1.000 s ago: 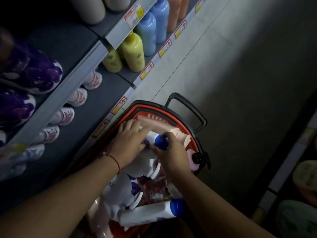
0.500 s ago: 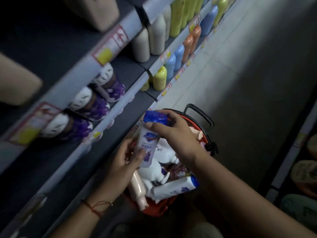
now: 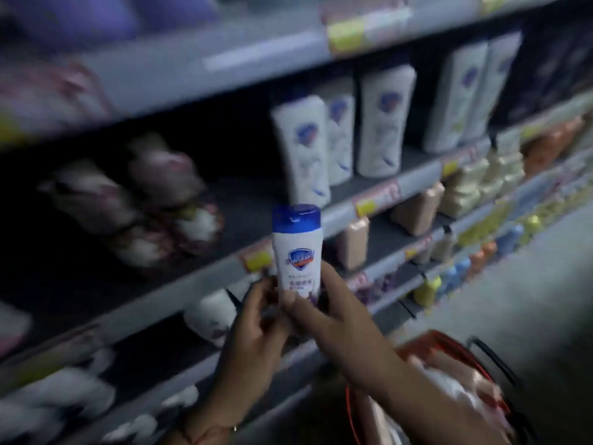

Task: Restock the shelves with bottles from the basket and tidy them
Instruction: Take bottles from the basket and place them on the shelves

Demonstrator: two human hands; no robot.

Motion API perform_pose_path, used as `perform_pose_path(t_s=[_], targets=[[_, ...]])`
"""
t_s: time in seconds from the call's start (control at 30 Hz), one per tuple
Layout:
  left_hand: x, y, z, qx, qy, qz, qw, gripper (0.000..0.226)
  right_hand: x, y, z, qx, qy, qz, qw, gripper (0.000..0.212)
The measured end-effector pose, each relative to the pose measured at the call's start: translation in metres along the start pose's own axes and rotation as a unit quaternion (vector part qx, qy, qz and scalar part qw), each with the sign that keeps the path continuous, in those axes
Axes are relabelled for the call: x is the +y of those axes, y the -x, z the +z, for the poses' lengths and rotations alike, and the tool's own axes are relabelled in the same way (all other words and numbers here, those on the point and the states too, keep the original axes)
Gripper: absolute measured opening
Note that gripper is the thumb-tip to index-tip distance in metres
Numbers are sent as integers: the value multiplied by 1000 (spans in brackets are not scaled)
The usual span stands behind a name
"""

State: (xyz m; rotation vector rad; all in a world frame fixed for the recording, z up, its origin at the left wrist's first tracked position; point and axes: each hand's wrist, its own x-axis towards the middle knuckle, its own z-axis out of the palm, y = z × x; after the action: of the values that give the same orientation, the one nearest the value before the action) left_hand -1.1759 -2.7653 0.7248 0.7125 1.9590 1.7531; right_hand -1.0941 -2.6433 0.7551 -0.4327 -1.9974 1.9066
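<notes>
Now, bottle (image 3: 296, 252): upright, level with shelf edge (image 3: 340, 209).
Left hand (image 3: 253, 329): gripping bottle base.
Right hand (image 3: 333, 309): gripping lower side.
Basket (image 3: 455, 345): lower right, holding bottles.
Open room: dark shelf gap left of white bottles (image 3: 337, 136).

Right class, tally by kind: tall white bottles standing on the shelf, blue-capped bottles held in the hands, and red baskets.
Tall white bottles: 5
Blue-capped bottle: 1
Red basket: 1
Total: 7

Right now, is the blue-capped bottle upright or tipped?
Upright: the bottle stands cap-up, gripped at its lower end by the left hand and right hand.
</notes>
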Motion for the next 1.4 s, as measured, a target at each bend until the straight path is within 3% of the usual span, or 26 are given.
perform_pose_path(t_s=[0.1,0.23,0.4,0.53,0.7,0.93,1.13,1.4], targets=[[68,9,-44,71,-12,77,994,19,-72,-7,42,17,39,-102,994,24],[144,21,-99,159,-59,182,968,40,-162,-23,77,-49,99,-204,973,33],[210,25,-154,244,-128,265,924,32,-245,-40,113,-115,96,-273,950,27],[246,7,-183,311,-211,285,882,33,-286,-71,138,-92,118,-312,938,36],[267,-25,-199,358,-344,251,831,38,-298,-117,159,-40,152,-331,931,40],[245,-38,-210,352,-350,211,842,55,-269,-149,179,-33,144,-283,948,32],[238,-43,-214,347,-361,204,841,46,-266,-155,185,-11,188,-264,946,37],[241,-42,-214,360,-389,170,831,53,-262,-150,191,-7,191,-266,945,42]])
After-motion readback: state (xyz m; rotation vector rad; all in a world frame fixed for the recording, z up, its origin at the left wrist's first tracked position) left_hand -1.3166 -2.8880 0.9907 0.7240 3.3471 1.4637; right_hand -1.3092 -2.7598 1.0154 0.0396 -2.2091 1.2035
